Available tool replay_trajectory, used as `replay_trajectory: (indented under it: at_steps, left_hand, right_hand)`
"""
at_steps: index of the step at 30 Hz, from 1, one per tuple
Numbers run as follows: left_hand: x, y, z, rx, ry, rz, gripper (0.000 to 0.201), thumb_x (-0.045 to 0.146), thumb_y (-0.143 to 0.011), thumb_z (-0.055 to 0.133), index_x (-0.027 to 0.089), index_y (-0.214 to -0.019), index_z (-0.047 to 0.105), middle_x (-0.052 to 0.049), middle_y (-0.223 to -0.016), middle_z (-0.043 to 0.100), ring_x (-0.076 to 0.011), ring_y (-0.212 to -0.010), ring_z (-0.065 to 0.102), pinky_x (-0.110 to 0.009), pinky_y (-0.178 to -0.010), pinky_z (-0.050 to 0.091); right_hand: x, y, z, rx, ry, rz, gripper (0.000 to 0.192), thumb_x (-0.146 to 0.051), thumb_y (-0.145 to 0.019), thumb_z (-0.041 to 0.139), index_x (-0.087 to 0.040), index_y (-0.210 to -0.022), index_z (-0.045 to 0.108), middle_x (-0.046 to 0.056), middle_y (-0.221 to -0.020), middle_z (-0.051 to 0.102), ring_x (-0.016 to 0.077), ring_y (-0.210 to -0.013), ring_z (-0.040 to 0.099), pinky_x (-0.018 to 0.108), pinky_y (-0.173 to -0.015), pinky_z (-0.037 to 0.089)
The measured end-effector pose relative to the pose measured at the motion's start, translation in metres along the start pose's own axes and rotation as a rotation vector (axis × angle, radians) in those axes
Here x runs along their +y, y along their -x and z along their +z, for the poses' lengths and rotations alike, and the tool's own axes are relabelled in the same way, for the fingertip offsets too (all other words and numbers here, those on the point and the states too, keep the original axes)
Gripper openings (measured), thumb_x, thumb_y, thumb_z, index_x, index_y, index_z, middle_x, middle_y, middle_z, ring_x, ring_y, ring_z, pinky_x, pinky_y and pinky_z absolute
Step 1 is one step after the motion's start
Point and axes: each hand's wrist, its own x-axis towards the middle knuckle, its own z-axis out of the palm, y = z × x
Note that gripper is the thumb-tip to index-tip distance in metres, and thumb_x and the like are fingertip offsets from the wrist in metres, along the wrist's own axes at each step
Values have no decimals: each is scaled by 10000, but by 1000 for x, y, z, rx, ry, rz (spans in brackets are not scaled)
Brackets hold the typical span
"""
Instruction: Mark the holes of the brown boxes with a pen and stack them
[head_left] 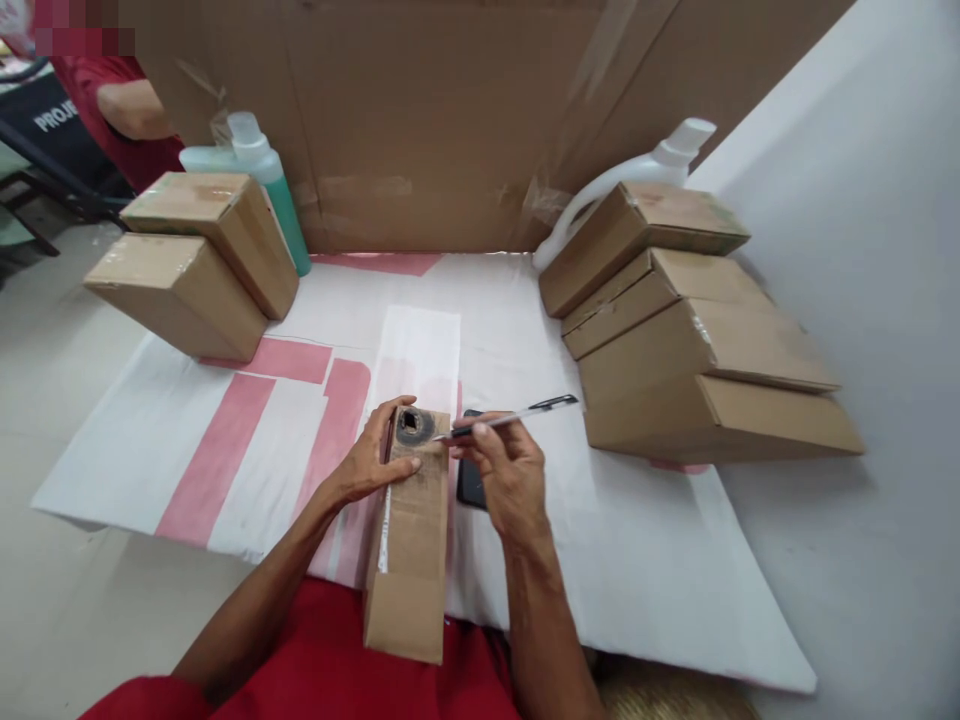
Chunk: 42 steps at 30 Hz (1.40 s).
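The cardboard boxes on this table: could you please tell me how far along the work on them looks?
Four closed boxes are stacked at the right, apparently finished, though which stack is done is a guess. In hand: the left hand steadies a long box while the right hand holds a pen at its dark-marked end. Two boxes at the left may remain.

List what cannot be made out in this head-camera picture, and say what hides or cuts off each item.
- Dark flat object, head view: mostly covered by the right hand, so it cannot be identified.
- White jug: lower body hidden behind the stacked boxes.
- Green bottle: partly hidden by the left boxes.
- Dark mark under the pen on the held box: too small to read.
- Other person: cut off by the top-left edge.
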Motion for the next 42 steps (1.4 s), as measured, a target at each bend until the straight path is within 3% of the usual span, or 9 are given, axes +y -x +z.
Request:
replay_trajectory:
  at_steps: [5, 11, 17, 21, 25, 29, 35, 38, 42]
  left_hand:
    - [-1, 0, 1, 2, 5, 22, 839, 453, -804, 765, 222, -1523, 398, -151, -1531, 486, -371, -1430, 456, -525, -1202, 352]
    - [1, -1, 1, 18, -1, 33, 833, 465, -796, 759, 202, -1507, 414, -157, -1510, 500, -366, -1374, 505, -514, -1183, 371]
    - [-1, -2, 0, -1, 11, 27, 847, 480, -806, 748, 194, -1520, 393, -163, -1540, 468, -360, -1402, 480, -506, -1199, 352]
    - [-6, -1, -2, 3, 23, -12, 862, 472, -809, 751, 216, -1541, 376, -156, -1530, 487, -367, -1423, 460, -521, -1204, 343]
    - [-6, -2, -2, -5, 38, -28, 850, 467, -817, 741, 230, -1545, 372, -147, -1523, 492, -358, -1392, 493, -514, -1181, 373]
    - [-3, -3, -2, 0, 9, -4, 826, 479, -812, 742, 232, -1523, 403, -140, -1520, 491, -355, -1382, 497, -506, -1176, 379]
    - [-2, -3, -1, 0, 15, -9, 822, 475, -810, 744, 226, -1516, 404, -144, -1531, 479, -359, -1391, 486, -518, -1186, 360]
    - [-3, -3, -1, -4, 45, -15, 830, 472, -819, 741, 224, -1527, 387, -148, -1533, 477, -357, -1387, 490, -523, -1187, 359]
    - [-4, -3, -1, -2, 60, -23, 846, 467, -808, 745, 220, -1530, 381, -148, -1513, 495, -356, -1383, 495, -525, -1183, 369]
  right_hand:
    - [10, 5, 29, -127, 162, -91, 231, -441, -900, 737, -228, -968, 679, 48, -1013, 760, 198, -811, 743, 336, -716, 627]
    - [7, 3, 13, -65, 299, -137, 191, -411, -922, 683, -232, -918, 619, 22, -883, 732, 144, -592, 630, 278, -535, 530]
    - [-3, -25, 7, 13, 325, -217, 232, -454, -962, 611, -229, -964, 553, 53, -989, 743, 144, -639, 654, 232, -464, 441]
    - [-4, -46, -23, 180, 732, -261, 191, -421, -988, 545, -235, -951, 524, 20, -848, 706, 153, -637, 619, 273, -601, 460]
    - [12, -40, -73, 272, 1395, -10, 120, -290, -997, 527, -217, -929, 594, 59, -842, 696, 221, -789, 643, 313, -679, 402]
    - [29, -19, -96, 260, 1512, 105, 128, -230, -992, 546, -207, -882, 607, 85, -900, 696, 230, -808, 638, 315, -660, 352]
    - [38, 5, -68, 265, 1556, 110, 338, -476, -1018, 540, -156, -1119, 590, 171, -1129, 664, 316, -1033, 651, 360, -764, 443]
    - [44, 12, -48, 179, 1568, 162, 501, -597, -910, 665, -145, -1112, 589, 201, -1119, 662, 361, -1025, 666, 397, -773, 487]
    - [52, 11, -41, 256, 1493, 207, 583, -555, -764, 812, -153, -1106, 564, 223, -1149, 654, 391, -1069, 657, 418, -789, 511]
